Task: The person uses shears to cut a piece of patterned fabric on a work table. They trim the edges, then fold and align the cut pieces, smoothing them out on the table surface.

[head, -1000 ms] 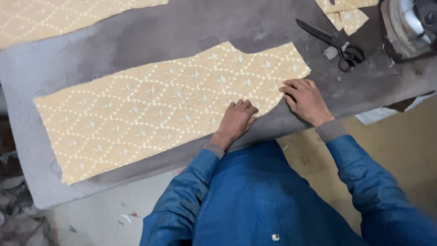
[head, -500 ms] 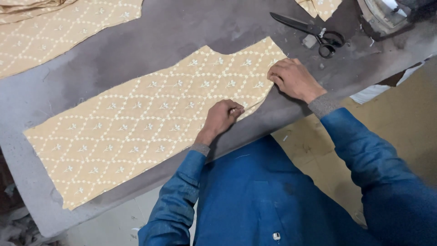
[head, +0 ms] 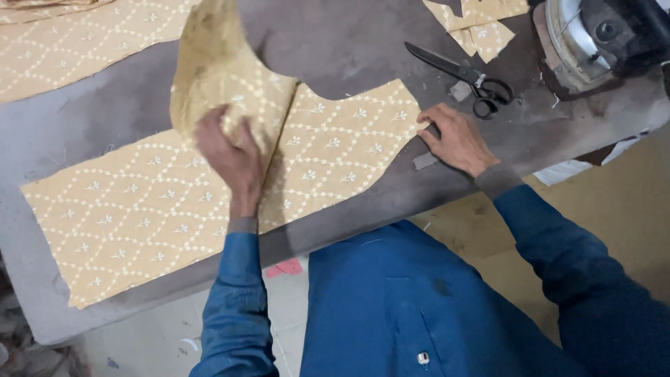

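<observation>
A long tan cut piece of fabric [head: 132, 216] with a white diamond and flower pattern lies across the grey table [head: 349, 49]. My left hand [head: 230, 157] grips a second piece of the same tan fabric [head: 216, 70] and holds it lifted above the flat one, its plain underside showing. My right hand [head: 453, 139] rests flat on the table at the right end of the lying piece, fingertips touching its edge.
Black scissors [head: 474, 80] lie on the table just beyond my right hand. A round metal machine [head: 600, 35] sits at the far right corner. More tan fabric [head: 63, 42] lies at the far left, and small tan offcuts [head: 481, 28] at the top right.
My left hand has taken hold of a tan fabric piece and raised it over the flat one. My right hand stays at the right end of the fabric.
</observation>
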